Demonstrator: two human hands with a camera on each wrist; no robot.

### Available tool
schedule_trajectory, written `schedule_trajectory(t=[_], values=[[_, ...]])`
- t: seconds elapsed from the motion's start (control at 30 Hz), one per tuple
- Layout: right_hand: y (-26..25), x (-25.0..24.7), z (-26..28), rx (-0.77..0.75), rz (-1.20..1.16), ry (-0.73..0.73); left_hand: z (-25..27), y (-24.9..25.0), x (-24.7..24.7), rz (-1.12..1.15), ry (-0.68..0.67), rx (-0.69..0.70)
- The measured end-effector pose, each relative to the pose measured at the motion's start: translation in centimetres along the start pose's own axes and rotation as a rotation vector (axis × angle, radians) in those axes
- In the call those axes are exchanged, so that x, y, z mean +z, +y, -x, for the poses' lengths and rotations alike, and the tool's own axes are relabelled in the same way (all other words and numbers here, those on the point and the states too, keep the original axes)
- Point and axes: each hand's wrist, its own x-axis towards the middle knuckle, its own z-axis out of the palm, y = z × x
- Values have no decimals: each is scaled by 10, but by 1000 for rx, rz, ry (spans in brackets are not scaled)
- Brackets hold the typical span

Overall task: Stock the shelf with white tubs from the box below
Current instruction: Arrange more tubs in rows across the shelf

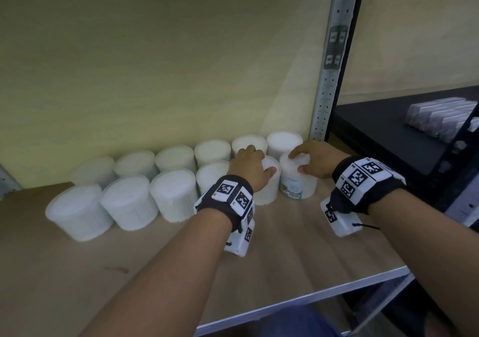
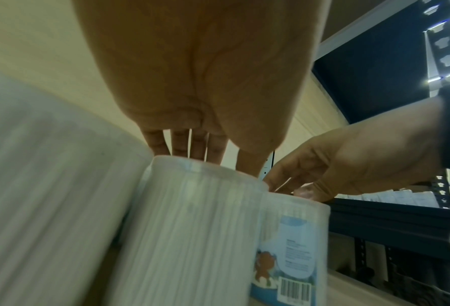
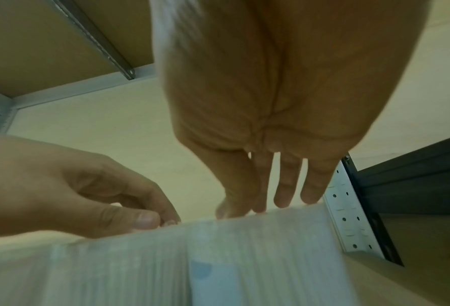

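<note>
Two rows of white tubs (image 1: 129,202) stand on the wooden shelf (image 1: 285,246) against the back wall. My left hand (image 1: 260,159) grips the lid of a plain white tub (image 1: 267,194) in the front row from above, thumb at the front. In the left wrist view its fingers (image 2: 187,149) reach down onto that tub (image 2: 192,227). My right hand (image 1: 298,162) grips the top of the neighbouring tub with a blue label and barcode (image 1: 298,186) at the right end. This labelled tub (image 3: 244,258) stands on the shelf under my right fingers (image 3: 284,192). The box is out of view.
A perforated grey upright (image 1: 329,77) rises just right of the tubs. Beyond it a black shelf (image 1: 388,134) carries wrapped packs (image 1: 440,116). Bare board runs along the shelf's front, bounded by its metal edge (image 1: 311,303).
</note>
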Motion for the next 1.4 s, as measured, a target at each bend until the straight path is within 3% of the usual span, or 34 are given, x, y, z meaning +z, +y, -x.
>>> schedule_trajectory(t=[0.23,0.5,0.9,1.13,1.4], values=[[-7,0,-1,78,-37,145,1,0,-1,10,-3,-3],[-10,7,-2,126,110,61,1,0,0,11,5,-1],[-7,-2,2,32,37,2,1,0,1,15,12,-6],[-12,1,0,100,75,102,1,-1,1,25,11,-7],[-10,11,-7,152,178,58,1,-1,2,22,15,-7]])
